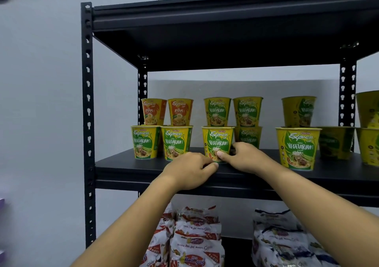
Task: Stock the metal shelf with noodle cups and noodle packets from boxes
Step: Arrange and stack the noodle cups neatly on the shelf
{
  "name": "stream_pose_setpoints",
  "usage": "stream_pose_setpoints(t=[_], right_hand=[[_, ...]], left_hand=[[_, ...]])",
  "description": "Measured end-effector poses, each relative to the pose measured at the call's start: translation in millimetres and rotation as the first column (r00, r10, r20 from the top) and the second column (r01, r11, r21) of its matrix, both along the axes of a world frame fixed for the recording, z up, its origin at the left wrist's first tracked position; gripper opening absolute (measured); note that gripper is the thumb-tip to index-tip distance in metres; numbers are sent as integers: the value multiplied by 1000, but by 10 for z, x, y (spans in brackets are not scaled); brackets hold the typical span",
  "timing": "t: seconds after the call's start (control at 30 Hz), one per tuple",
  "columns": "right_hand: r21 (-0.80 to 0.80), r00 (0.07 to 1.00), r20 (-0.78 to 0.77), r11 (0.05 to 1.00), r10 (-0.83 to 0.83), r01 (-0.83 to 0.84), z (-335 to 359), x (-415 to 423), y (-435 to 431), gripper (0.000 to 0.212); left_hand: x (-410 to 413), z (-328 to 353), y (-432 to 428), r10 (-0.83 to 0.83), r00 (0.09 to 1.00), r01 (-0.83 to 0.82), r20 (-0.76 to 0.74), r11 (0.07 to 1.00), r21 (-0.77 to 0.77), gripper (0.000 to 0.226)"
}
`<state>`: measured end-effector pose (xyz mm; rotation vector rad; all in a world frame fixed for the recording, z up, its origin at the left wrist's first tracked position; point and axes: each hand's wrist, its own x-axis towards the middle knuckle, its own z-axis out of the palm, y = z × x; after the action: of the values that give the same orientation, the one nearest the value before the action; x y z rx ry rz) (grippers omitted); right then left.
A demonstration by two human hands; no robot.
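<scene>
Head view shows your stocking well along: the metal shelf (88, 102) carries noodle cups (176, 141) stacked two high across its middle board, and noodle packets (196, 236) are piled on the level below. You cannot see onto the top level and no boxes are in sight, so what remains is hard to judge. Both your arms reach forward to one Vegetarian cup (217, 139) standing at the board's front. Your left hand (190, 165) pinches its lower left edge with curled fingers; your right hand (245, 154) wraps its right side, thumb pressed on the front.
</scene>
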<state>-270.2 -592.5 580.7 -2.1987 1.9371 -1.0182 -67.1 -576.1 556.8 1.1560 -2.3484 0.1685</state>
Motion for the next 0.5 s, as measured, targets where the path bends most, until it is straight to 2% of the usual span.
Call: stream_pose_setpoints(t=[0.17,0.37,0.5], right_hand=[[-58,991,-112,996,-73,66,-9,-40,112,53],[110,977,-202,993,71,-50,84,-187,550,35],[132,976,-211,991,52,-25,54,-378,840,33]], left_hand=[[31,-41,-10,-18,997,14,-70,998,-55,46],[81,-102,-6,-87,992,72,-93,985,-159,40],[79,-56,-6,-111,991,99,-77,985,-145,38]])
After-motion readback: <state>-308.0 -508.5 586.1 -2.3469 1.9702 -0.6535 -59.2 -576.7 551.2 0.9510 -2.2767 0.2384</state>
